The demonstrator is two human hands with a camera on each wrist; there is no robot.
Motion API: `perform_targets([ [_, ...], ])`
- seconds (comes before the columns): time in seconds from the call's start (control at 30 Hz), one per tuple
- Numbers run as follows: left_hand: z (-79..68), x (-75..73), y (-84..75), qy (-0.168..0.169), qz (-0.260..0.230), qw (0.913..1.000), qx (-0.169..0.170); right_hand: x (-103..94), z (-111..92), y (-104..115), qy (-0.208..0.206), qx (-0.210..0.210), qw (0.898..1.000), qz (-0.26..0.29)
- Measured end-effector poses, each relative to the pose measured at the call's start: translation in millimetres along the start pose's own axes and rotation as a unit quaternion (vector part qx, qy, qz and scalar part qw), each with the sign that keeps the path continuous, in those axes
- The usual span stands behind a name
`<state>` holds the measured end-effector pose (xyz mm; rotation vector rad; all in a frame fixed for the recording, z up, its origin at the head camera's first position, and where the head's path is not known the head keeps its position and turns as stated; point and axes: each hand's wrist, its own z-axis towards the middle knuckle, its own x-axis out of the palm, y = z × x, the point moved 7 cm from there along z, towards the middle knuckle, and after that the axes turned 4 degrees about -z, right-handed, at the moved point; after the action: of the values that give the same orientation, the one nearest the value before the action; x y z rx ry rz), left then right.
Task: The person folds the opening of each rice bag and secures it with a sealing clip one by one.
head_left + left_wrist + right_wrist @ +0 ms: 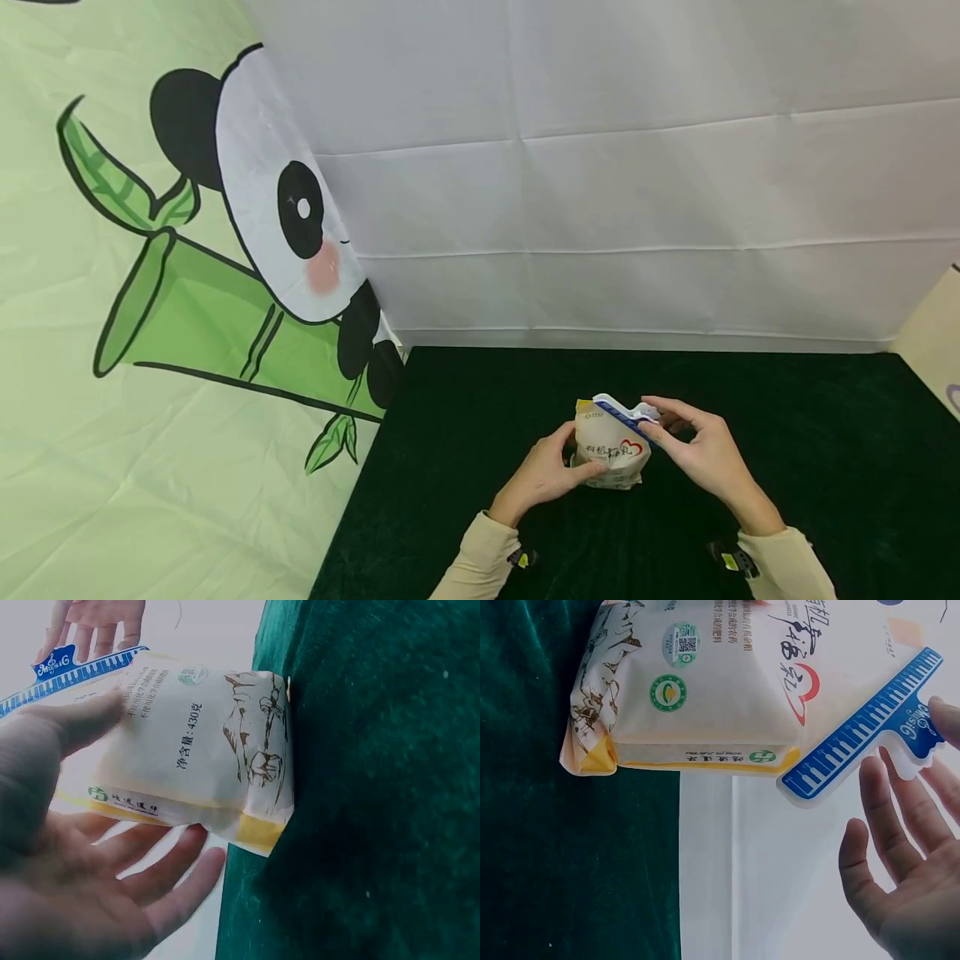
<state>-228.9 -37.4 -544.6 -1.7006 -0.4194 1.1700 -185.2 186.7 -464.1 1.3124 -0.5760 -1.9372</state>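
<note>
A cream bag (596,432) with a red heart and printed lettering stands on the dark green table. My left hand (542,477) holds its left side, thumb across the front and the other fingers spread along the side. A blue-and-white bag clip (862,727) with piano keys and "Music" on it lies slanted over the bag's top edge. My right hand (708,458) pinches the clip's handle between thumb and fingers, the lower fingers spread loosely in the right wrist view. Animal line drawings and a yellow corner show on the bag (202,750) in the left wrist view.
The dark green cloth (465,417) covers the table up to a white fabric backdrop (637,183). A pale green sheet with a panda print (300,242) hangs at the left. Part of a cream panel (933,342) is at the right edge.
</note>
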Motion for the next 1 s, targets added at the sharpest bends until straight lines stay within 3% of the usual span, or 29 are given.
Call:
perform_targets([
  [0.13,-2.3,1.7,3.8,0.01,0.043,0.9989,-0.014,-0.7,-2.2,0.6,-0.008,-0.011,1.0,-0.006],
  [0.37,-7.0,3.5,8.0,0.0,0.076,0.997,-0.017,-4.5,-6.3,0.6,-0.006,-0.007,1.0,-0.019],
  [0.57,-12.1,-5.8,5.4,-0.022,0.145,0.9891,-0.008,-8.3,-10.8,-0.1,-0.008,0.007,1.0,-0.023],
  [0.8,-18.6,-14.5,2.4,-0.033,0.176,0.9839,0.0,-9.1,-17.3,-5.5,-0.003,0.016,1.0,-0.024],
  [1.0,-29.3,-23.9,7.2,-0.043,0.229,0.9724,-0.012,-13.4,-28.2,-15.2,-0.005,0.031,0.998,-0.052],
])
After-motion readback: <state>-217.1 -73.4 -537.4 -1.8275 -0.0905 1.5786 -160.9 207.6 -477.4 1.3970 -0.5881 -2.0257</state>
